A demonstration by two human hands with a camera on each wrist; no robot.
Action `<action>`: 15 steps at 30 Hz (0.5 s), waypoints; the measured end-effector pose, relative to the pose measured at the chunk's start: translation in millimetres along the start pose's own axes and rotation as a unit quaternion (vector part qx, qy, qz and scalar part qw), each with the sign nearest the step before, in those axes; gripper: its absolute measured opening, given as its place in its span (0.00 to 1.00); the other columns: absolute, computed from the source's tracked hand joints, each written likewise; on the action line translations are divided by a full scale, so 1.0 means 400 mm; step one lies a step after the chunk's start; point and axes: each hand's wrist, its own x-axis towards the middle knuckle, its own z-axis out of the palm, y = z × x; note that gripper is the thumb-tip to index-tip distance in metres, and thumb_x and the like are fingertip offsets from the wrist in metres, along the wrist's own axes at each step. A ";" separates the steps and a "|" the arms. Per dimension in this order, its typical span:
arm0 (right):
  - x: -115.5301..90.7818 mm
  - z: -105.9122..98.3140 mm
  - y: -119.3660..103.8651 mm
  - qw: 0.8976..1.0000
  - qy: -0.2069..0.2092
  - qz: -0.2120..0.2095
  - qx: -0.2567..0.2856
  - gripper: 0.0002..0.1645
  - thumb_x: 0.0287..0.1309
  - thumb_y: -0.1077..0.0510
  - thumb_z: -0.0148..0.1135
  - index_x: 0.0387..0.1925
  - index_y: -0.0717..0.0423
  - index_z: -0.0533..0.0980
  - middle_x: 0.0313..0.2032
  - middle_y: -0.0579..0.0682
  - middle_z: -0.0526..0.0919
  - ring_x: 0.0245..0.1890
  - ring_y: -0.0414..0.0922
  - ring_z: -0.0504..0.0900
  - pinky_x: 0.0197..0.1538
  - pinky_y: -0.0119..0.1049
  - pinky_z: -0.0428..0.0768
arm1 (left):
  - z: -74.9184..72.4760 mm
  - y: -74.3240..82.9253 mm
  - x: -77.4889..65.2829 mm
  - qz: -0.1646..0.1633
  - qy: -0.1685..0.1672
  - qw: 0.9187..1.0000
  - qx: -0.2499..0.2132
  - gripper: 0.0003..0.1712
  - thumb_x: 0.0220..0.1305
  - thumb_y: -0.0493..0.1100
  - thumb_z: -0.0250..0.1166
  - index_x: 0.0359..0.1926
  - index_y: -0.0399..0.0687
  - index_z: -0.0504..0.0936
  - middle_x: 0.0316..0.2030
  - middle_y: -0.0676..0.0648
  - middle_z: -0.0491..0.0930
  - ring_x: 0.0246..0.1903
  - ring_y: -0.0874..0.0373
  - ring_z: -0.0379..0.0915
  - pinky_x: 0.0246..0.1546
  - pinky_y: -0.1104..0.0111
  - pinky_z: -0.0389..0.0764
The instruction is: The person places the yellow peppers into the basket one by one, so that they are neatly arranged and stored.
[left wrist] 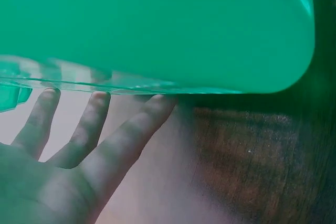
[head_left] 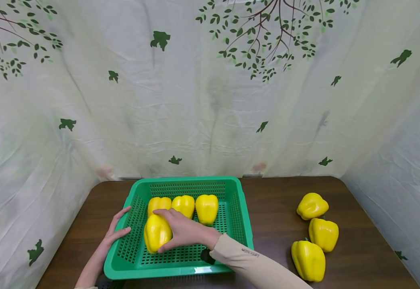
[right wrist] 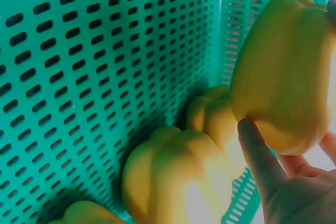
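A yellow bell pepper (head_left: 157, 234) is held in my right hand (head_left: 186, 230), low over the left half of a green perforated basket (head_left: 245, 224). In the right wrist view, fingers curl around this bell pepper (right wrist: 286, 77) above the others. Three more peppers stand along the back inside the basket: a left one (head_left: 159, 203), partly hidden, a middle one (head_left: 183, 205) and a right one (head_left: 206, 209). At the basket's left side is my left hand (head_left: 110, 233); in the left wrist view its straight, spread fingers (left wrist: 86, 129) touch the outer wall.
Three yellow bell peppers lie on the brown table (head_left: 271, 208) right of the basket: a back one (head_left: 312, 206), a middle one (head_left: 323, 235) and a front one (head_left: 308, 261). A pale leaf-patterned curtain (head_left: 210, 120) hangs behind the table and along its sides.
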 end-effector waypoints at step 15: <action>0.029 0.032 -0.005 0.999 -0.020 -0.017 -0.048 0.56 0.47 0.39 0.72 0.71 0.48 0.52 0.55 0.47 0.68 0.45 0.36 0.69 0.46 0.23 0.69 | 0.007 0.015 -0.001 -0.067 0.041 0.996 0.040 0.30 0.70 0.31 0.45 0.70 0.55 0.55 0.59 0.52 0.56 0.49 0.67 0.72 0.40 0.65 0.79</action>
